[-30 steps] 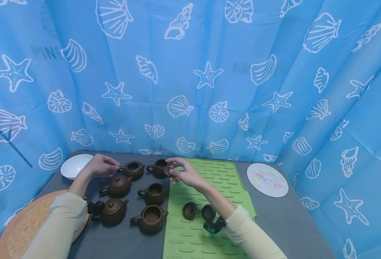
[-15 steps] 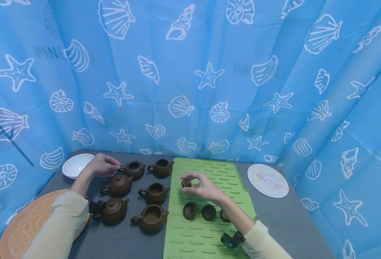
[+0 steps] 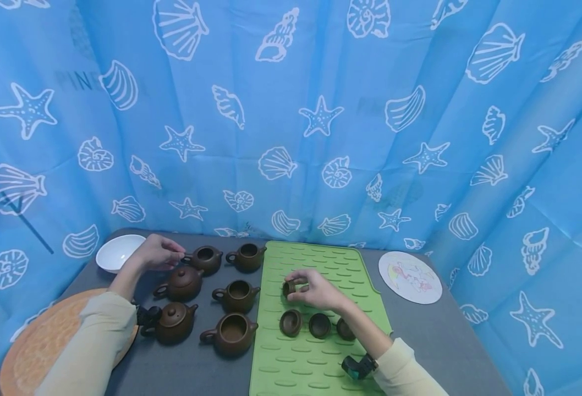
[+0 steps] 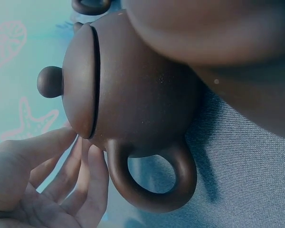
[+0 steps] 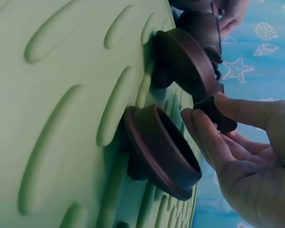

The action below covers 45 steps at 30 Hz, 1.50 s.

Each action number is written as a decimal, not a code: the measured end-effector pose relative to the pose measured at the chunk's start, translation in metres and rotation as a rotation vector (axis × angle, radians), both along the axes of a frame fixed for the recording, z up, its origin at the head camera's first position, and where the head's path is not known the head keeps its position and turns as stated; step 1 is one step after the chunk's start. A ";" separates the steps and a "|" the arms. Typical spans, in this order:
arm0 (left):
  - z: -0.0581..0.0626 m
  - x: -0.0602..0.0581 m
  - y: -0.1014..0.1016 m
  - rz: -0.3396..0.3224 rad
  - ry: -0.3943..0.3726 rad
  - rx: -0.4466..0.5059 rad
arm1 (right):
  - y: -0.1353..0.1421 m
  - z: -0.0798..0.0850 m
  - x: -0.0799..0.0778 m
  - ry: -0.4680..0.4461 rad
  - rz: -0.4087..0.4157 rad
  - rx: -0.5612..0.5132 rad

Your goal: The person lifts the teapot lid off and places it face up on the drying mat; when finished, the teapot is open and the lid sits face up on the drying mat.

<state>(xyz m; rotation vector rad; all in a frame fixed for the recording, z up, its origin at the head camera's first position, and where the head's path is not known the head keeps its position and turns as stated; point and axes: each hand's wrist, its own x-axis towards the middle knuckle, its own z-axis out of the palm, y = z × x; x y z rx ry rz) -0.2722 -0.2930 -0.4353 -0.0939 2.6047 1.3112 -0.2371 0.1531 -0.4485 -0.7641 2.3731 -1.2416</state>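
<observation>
My right hand (image 3: 316, 289) pinches a small brown teapot lid (image 3: 288, 287) between thumb and fingers over the green mat, the lid turned on its side. In the right wrist view the lid (image 5: 213, 113) shows dark at the fingertips. My left hand (image 3: 157, 254) is at the back left, its fingertips at the handle of a lidless brown teapot (image 3: 208, 259), seeming to pinch it. From the left wrist, a lidded teapot (image 4: 142, 85) stands in front of the left fingers (image 4: 97, 175) and hides what they touch.
Three lids lie upside down on the green mat (image 3: 281, 379), including a lid (image 3: 319, 325) in the middle. Several lidless teapots, one (image 3: 231, 334) in front, and two lidded teapots (image 3: 173, 323) stand left of it. A white bowl (image 3: 115, 253), round orange board (image 3: 28, 352) and round white mat (image 3: 410, 278) lie around.
My right hand has carried the lid away from the back teapot beside the mat, rightward and nearer over the mat, turning it. The left hand keeps its place.
</observation>
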 end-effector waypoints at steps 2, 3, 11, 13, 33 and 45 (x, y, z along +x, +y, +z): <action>0.001 0.000 0.000 0.000 0.000 0.000 | -0.001 -0.002 -0.002 -0.005 0.004 0.007; 0.001 0.000 0.000 0.000 0.001 0.000 | -0.001 -0.003 -0.003 -0.006 0.009 0.010; 0.000 0.000 0.000 0.000 0.003 -0.007 | -0.009 -0.011 -0.012 -0.026 0.060 0.013; 0.000 0.000 0.000 0.004 0.001 -0.010 | -0.010 -0.011 -0.012 -0.035 0.070 0.014; 0.010 0.016 -0.011 -0.048 0.030 -0.064 | -0.009 -0.014 -0.017 -0.081 0.095 0.002; 0.007 0.038 -0.017 -0.096 0.116 -0.081 | -0.020 -0.002 -0.018 0.161 0.033 0.086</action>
